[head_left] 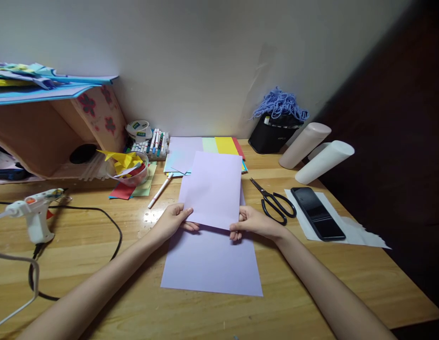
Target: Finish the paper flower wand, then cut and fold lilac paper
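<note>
Above a flat lilac paper sheet [212,267] on the yellow-brown wooden table [127,307], we find a second, rectangular lilac paper sheet [214,189] pinched at its near corners by the left hand [174,220] and right hand [253,222], equally close, its long axis pointing forward from both.

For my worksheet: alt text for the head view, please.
A person's left hand and right hand hold lilac paper over another lilac sheet on a wooden table, with black scissors at right and a glue gun at left.
</note>
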`<state>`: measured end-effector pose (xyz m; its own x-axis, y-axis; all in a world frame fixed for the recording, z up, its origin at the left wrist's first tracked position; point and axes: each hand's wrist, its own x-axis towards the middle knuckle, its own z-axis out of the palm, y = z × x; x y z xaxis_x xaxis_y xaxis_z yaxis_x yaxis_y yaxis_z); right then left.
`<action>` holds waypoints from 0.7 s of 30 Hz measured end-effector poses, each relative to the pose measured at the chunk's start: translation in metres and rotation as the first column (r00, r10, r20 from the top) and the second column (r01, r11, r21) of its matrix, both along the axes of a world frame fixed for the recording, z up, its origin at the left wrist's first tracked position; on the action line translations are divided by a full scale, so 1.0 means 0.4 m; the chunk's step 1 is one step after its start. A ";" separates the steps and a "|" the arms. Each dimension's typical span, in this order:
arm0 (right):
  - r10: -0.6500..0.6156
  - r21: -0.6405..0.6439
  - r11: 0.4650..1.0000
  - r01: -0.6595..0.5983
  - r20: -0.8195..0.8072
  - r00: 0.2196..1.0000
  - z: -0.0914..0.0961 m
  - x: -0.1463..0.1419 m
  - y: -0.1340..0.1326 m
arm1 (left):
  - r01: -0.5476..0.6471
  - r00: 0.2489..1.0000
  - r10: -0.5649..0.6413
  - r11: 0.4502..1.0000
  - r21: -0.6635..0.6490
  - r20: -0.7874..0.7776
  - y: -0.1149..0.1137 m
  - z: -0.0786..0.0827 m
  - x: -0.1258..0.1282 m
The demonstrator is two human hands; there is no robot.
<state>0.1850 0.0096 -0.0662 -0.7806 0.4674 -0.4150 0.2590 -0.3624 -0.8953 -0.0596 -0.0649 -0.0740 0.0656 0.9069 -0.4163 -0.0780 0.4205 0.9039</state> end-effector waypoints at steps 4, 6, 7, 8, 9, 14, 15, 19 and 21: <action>0.020 -0.007 1.000 -0.020 0.027 0.999 0.003 0.001 0.001 | -0.002 1.000 0.001 1.000 -0.015 -0.017 0.000 0.008 0.002; 0.014 -0.023 1.000 -0.014 0.016 1.000 0.007 0.002 -0.001 | -0.010 1.000 0.010 1.000 -0.019 -0.026 0.000 0.008 0.002; 0.013 -0.033 0.999 -0.013 0.009 1.000 0.009 0.002 -0.003 | -0.014 1.000 0.014 1.000 -0.018 -0.025 0.000 0.007 0.001; 0.013 -0.039 0.999 -0.013 0.004 1.000 0.011 0.003 -0.004 | -0.016 1.000 0.015 1.000 -0.015 -0.024 0.000 0.006 0.001; 0.015 -0.040 0.999 -0.015 0.001 1.000 0.013 0.004 -0.006 | -0.014 1.000 0.014 1.000 -0.011 -0.021 0.000 0.004 0.001; 0.077 -0.083 0.994 -0.074 0.025 0.997 0.015 0.003 -0.010 | -0.012 1.000 0.012 1.000 -0.001 -0.021 0.001 -0.003 0.001; 0.085 -0.102 0.991 -0.082 0.024 0.996 0.014 0.003 -0.010 | -0.012 1.000 0.012 1.000 -0.002 -0.028 0.001 -0.003 0.001; 0.073 -0.094 0.993 -0.071 0.025 0.997 0.014 0.005 -0.003 | 0.015 0.998 -0.015 1.000 -0.001 -0.060 0.000 0.002 0.001; 0.003 -0.020 1.000 -0.002 0.058 0.998 0.010 0.007 0.005 | 0.059 0.996 -0.059 0.998 -0.002 -0.065 -0.001 0.004 0.002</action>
<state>0.1880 0.0115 -0.0620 -0.7559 0.4568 -0.4691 0.3114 -0.3794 -0.8712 -0.0587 -0.0654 -0.0723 0.0917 0.9023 -0.4213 0.0059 0.4226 0.9063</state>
